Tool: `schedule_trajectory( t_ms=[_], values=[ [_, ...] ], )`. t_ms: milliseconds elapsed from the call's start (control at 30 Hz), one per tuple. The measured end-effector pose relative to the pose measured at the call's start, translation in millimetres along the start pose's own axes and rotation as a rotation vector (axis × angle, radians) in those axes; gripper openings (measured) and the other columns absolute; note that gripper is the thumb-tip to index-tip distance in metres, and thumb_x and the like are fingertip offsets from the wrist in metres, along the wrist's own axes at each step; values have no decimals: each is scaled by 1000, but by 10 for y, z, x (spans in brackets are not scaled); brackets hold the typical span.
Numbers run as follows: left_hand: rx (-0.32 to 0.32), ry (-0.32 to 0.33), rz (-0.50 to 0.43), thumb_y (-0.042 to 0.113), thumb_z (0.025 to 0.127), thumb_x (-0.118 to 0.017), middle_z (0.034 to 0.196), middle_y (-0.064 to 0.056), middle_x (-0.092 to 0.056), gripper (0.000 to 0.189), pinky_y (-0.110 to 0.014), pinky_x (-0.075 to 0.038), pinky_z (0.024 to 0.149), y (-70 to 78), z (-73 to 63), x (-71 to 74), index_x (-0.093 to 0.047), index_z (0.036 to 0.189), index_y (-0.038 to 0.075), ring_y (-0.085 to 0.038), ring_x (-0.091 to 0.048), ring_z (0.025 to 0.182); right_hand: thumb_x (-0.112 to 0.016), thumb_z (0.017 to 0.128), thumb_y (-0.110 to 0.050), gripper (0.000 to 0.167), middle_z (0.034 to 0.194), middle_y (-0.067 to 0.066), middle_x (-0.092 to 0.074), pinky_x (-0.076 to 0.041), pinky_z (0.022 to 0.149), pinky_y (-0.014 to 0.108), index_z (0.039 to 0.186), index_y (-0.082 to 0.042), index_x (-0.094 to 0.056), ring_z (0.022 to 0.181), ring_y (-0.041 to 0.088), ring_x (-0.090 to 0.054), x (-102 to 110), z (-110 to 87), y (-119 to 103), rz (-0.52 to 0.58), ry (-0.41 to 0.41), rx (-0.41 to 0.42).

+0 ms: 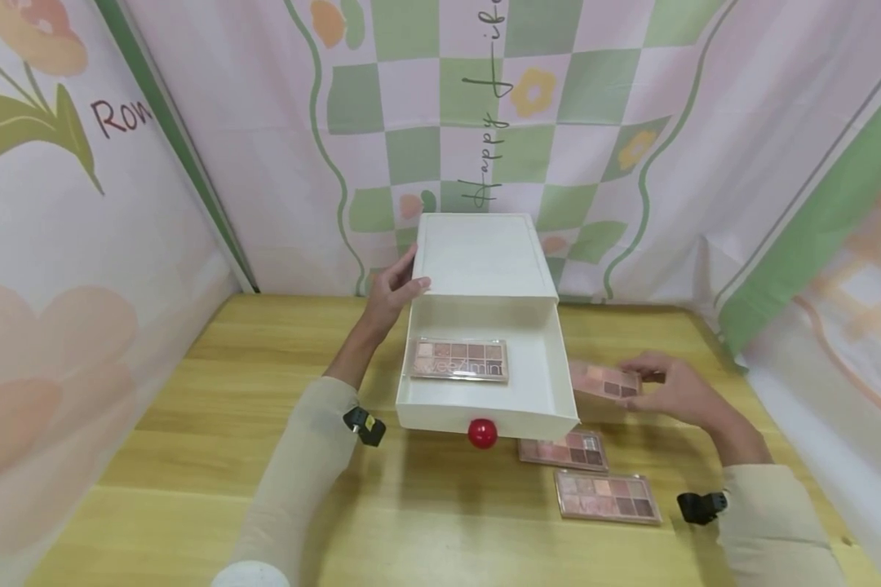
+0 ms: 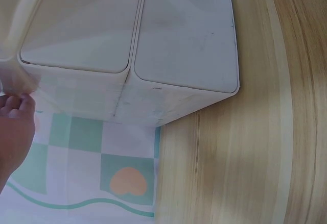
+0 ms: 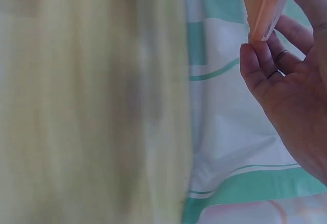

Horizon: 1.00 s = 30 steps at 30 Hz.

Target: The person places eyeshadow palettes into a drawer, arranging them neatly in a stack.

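A white drawer cabinet (image 1: 484, 254) stands on the table with its top drawer (image 1: 536, 383) pulled out. One eyeshadow palette (image 1: 460, 360) with a clear lid lies inside, toward the drawer's left wall. My left hand (image 1: 394, 293) holds the cabinet's upper left side, its thumb by the top front edge; the left wrist view catches its bent fingers (image 2: 19, 101) beside the casing. Right of the drawer, my right hand (image 1: 668, 387) pinches another eyeshadow palette (image 1: 604, 381) by its right end, raised above the table. In the right wrist view this palette (image 3: 263, 9) shows edge-on between thumb and fingers.
Two more eyeshadow palettes, one (image 1: 576, 451) partly behind the drawer's front corner and one (image 1: 608, 496) nearer, lie on the wooden table (image 1: 264, 424). A red knob (image 1: 482, 434) juts from the drawer front. Lower closed drawers (image 2: 186, 35) show below. Patterned curtains (image 1: 595, 163) hang around the table.
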State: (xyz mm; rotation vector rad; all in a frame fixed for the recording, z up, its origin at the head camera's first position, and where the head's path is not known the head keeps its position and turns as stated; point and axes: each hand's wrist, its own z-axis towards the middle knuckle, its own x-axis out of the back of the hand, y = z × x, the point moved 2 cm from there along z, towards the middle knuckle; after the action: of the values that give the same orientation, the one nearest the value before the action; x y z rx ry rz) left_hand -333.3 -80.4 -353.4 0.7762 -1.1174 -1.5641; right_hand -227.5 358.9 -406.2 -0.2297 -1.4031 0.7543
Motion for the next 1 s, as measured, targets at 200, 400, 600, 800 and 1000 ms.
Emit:
schedule_trajectory(
  t_ms=[200, 400, 600, 800, 1000],
  values=[
    [1, -2, -2, 30, 88, -58, 171, -13, -19, 85, -35, -29, 130, 0, 8, 8, -22, 160, 3, -27, -28, 157, -93, 69, -16, 57, 99, -1, -67, -50, 80, 6, 119, 0, -72, 88, -9, -55, 133, 7, -131, 8, 51, 35],
    [3, 0, -7, 29, 89, -58, 171, -13, -19, 84, -35, -30, 129, -2, 6, 11, -22, 160, 4, -27, -29, 157, -92, 70, -15, 56, 99, -6, -64, -48, 80, 5, 120, 0, -71, 90, -9, -55, 250, -6, -295, 27, 62, 44],
    [-2, -5, -24, 27, 90, -58, 171, -13, -19, 82, -35, -29, 129, -4, 9, 5, -22, 160, 3, -27, -28, 157, -92, 69, -15, 56, 102, -17, -62, -48, 79, 7, 121, -4, -71, 90, -9, -56, 360, -16, -430, 10, 69, 51],
    [-9, -5, -39, 24, 90, -58, 171, -13, -18, 81, -36, -28, 130, -1, 4, 1, -21, 160, 3, -28, -26, 158, -91, 69, -11, 59, 102, -24, -58, -48, 79, 4, 122, -1, -69, 89, -10, -56, 447, -28, -518, 21, 84, 66],
    [-15, -12, -51, 23, 91, -57, 171, -15, -17, 81, -37, -27, 130, -4, 3, -7, -21, 160, 2, -29, -26, 158, -92, 66, -7, 56, 99, -24, -58, -43, 83, -2, 117, 0, -70, 87, -10, -55, 531, -32, -610, 4, 129, 136]
  ],
)
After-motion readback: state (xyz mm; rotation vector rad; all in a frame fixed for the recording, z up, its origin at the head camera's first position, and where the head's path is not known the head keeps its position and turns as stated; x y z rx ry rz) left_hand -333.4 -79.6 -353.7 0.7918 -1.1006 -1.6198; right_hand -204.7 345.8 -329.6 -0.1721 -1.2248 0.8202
